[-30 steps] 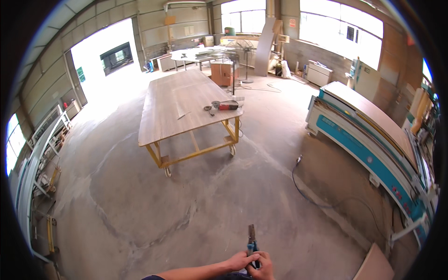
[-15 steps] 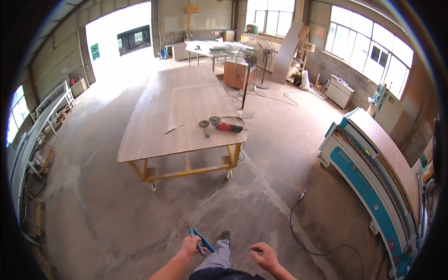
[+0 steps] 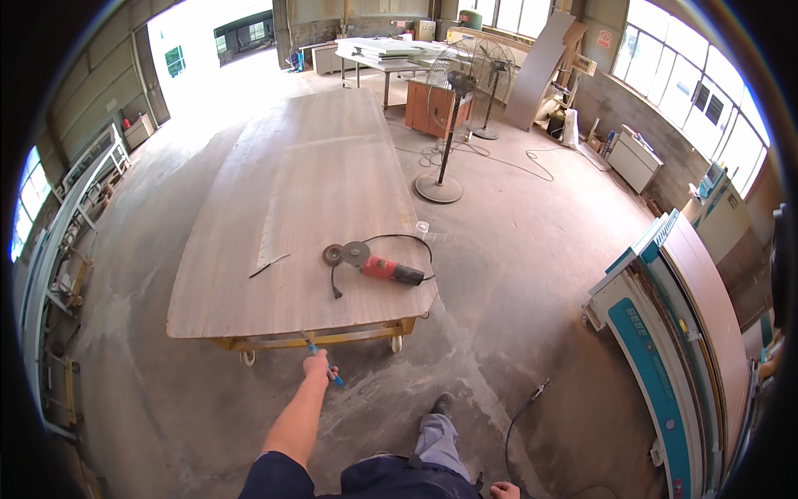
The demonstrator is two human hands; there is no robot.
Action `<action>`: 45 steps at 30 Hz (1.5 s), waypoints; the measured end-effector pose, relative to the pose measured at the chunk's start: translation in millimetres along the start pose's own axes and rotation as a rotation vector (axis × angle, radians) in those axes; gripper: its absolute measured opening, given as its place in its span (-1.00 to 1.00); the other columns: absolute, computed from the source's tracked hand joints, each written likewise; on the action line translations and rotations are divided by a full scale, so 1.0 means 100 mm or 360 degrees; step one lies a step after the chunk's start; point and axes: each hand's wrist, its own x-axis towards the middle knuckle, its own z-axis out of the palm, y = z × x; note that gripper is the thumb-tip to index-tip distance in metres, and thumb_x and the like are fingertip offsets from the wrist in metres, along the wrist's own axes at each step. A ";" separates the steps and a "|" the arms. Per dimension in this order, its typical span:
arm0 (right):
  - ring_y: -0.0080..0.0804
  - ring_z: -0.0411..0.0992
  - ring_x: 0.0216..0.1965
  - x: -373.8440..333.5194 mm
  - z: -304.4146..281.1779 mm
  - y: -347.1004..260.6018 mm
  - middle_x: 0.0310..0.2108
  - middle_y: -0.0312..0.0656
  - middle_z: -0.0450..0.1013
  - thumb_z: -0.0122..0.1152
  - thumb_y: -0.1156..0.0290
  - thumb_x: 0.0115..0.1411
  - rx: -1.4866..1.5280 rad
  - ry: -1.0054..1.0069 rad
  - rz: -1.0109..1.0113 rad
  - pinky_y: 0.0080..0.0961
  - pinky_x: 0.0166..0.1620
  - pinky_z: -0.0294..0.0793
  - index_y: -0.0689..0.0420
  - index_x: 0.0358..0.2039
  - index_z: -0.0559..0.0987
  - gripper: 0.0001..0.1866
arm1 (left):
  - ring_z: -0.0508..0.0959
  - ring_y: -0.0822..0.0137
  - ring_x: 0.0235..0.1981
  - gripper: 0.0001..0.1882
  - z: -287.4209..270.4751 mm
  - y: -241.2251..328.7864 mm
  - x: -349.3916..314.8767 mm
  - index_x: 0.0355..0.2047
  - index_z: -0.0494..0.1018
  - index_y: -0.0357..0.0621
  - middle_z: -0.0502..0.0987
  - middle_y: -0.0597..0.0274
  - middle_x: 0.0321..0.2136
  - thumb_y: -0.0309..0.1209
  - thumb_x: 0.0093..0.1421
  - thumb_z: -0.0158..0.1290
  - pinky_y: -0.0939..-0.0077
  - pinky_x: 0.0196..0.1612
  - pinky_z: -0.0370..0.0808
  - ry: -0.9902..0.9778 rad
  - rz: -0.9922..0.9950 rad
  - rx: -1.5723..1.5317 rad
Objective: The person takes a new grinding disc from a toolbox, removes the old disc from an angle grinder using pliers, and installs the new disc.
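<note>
Holding: left hand (image 3: pixel 316 366) is closed around pliers (image 3: pixel 336 377)
Pliers: near the front edge of table (image 3: pixel 249 308)
Right hand (image 3: pixel 504 491): low in view, grip I cannot tell
Table: grinder (image 3: pixel 381 266) lies on top

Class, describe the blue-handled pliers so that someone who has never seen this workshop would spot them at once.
Find the big wood-topped table on its yellow frame. Just below its near edge in the picture, the person's left hand grips the pliers. Their blue colour sets them apart from the red-and-black grinder lying on the table.
</note>
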 end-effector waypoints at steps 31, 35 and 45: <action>-0.01 0.39 -0.07 5.89 2.73 -5.62 0.11 0.09 0.17 0.11 0.42 -0.06 -0.1408 -0.0843 -0.1134 -0.23 -0.02 0.40 0.09 0.18 0.15 -0.27 | 0.39 0.44 -0.42 -0.42 3.13 0.18 0.91 -0.11 0.28 -0.46 0.40 0.23 -0.45 -0.33 -0.03 0.26 0.55 -0.29 0.38 0.0169 0.0050 -0.0084; 0.02 0.41 -0.09 5.92 2.95 -5.79 0.02 0.16 0.21 0.14 0.44 -0.06 -0.1749 -0.1066 -0.0882 -0.23 -0.10 0.46 0.13 0.19 0.11 -0.25 | 0.44 0.39 -0.44 -0.51 3.64 0.44 1.06 -0.18 0.32 -0.41 0.46 0.19 -0.45 -0.37 -0.03 0.26 0.48 -0.29 0.42 0.0446 0.0478 0.0134; 0.00 0.47 -0.29 6.02 3.00 -5.51 -0.10 0.07 0.31 0.09 0.47 -0.02 -0.1188 -0.0400 -0.1575 -0.25 -0.27 0.52 0.17 -0.02 0.25 -0.51 | 0.48 0.27 -0.65 -0.76 3.84 0.82 0.99 -0.37 0.32 -0.28 0.45 0.16 -0.53 -0.57 -0.05 0.12 0.41 -0.49 0.49 0.0512 -0.0011 -0.0652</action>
